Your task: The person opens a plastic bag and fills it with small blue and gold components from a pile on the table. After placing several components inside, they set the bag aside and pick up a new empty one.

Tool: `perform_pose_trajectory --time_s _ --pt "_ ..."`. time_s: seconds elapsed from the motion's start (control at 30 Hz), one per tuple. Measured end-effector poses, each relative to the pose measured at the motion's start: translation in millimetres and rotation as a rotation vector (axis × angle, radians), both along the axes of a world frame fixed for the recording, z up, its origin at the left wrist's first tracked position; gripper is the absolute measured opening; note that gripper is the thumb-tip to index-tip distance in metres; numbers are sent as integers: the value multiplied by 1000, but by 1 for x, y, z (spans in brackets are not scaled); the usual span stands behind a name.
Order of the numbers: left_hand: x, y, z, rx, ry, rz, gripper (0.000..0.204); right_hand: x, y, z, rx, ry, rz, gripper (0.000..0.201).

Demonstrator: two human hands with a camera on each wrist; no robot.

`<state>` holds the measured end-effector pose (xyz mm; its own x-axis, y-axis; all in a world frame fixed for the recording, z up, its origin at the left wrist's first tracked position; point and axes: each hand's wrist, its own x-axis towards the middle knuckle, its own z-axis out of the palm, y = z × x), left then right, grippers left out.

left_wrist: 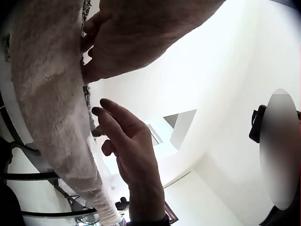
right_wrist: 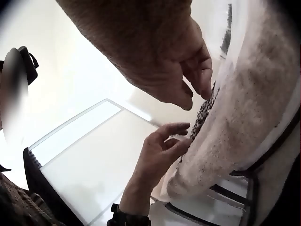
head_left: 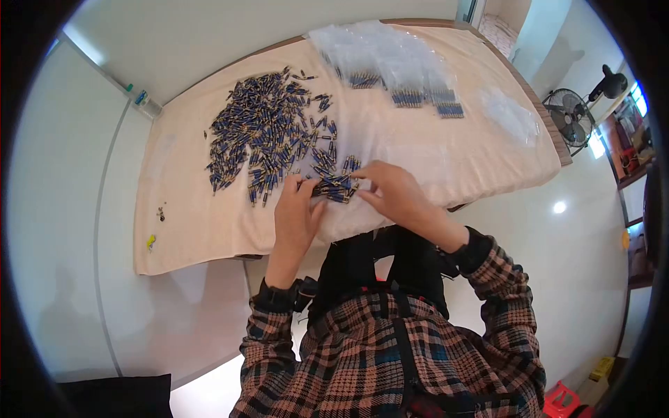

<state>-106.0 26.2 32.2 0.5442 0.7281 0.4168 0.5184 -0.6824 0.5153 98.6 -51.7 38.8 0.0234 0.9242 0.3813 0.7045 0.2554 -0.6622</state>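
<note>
Small slim dark-blue cylindrical pieces with gold-coloured ends form a large heap [head_left: 254, 125] on the left of the table. In front of me lies a smaller cluster [head_left: 336, 188] of the same pieces, between my hands. My left hand [head_left: 294, 214] is at the cluster's left edge, its fingers bent loosely and fingertips close to the pieces. On the other side, my right hand [head_left: 398, 196] reaches in with thumb and index finger apart, fingertips right at the cluster's edge. Both wrist views show relaxed fingers low over the cloth.
A cream cloth [head_left: 188, 216] covers the table. Clear plastic bags [head_left: 383, 52] lie at the back, with rows of pieces [head_left: 408, 97] in them. Another clear bag [head_left: 511, 115] is at the right. A small yellow item [head_left: 150, 241] lies near the left edge. A fan [head_left: 570, 115] stands beyond the right side.
</note>
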Motion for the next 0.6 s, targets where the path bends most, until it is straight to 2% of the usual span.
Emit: perform_pose_trajectory --time_s 0.1,0.4,0.6 --pt "-1 12 -5 -41 11 -68 40 -21 20 -6 24 -149 -1 38" --pt "-3 7 -22 -31 -161 -1 39 -23 61 -3 -72 -509 103 39" --pt "-6 9 -30 -7 -208 -21 30 -21 89 -12 -6 -544 112 36"
